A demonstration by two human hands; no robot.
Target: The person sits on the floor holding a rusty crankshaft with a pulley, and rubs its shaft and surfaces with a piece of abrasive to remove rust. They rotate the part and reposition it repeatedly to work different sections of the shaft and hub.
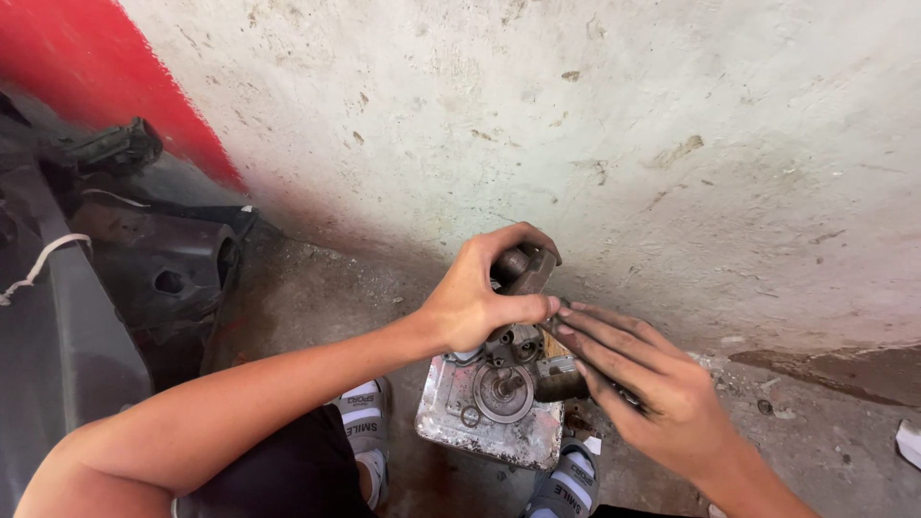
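Note:
A greasy metal engine casing with a round gear and shaft on top stands on the floor between my feet. My left hand is closed around a dark metal part at the top of the casing. My right hand rests with fingers stretched flat against the casing's right side, fingertips touching my left thumb; whether it grips anything is hidden.
A pale, chipped wall with a red painted patch rises close behind. Dark machine parts lie at the left. My feet in grey sandals flank the casing. A white scrap lies on the dirty floor at right.

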